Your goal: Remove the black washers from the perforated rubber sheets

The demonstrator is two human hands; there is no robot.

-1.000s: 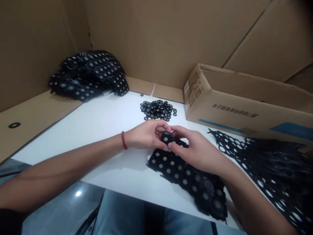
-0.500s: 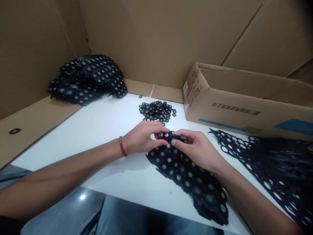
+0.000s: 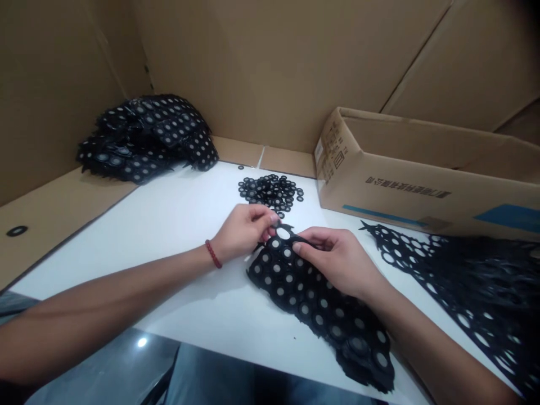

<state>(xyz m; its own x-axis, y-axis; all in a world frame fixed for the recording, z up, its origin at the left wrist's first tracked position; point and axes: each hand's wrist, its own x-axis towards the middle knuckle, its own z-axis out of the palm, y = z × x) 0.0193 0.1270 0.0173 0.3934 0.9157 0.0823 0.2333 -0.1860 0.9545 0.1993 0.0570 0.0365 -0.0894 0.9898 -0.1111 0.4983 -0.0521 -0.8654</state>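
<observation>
A black rubber sheet [image 3: 312, 304] with rows of moulded rings slants over the white tabletop. My right hand [image 3: 337, 256] grips its far end, thumb on top and fingers curled beneath. An open hole shows in the sheet near that thumb. Just left of the hole, my left hand [image 3: 251, 228] is closed in a pinch on a small black ring [image 3: 277, 221], mostly hidden by the fingertips. Beyond my hands lies a pile of loose black rings [image 3: 272, 190].
A heap of dotted black sheets [image 3: 152, 138] sits at the back left. On the right stands an open cardboard box [image 3: 422, 174], with punched-out black sheet scraps [image 3: 472, 275] before it. One stray ring [image 3: 17, 231] lies far left. Cardboard walls [image 3: 253, 67] enclose the back.
My left hand has pulled slightly up and left from the sheet, pinching a ring. A see-through hole now shows at the sheet's far end. My right hand keeps its grip.
</observation>
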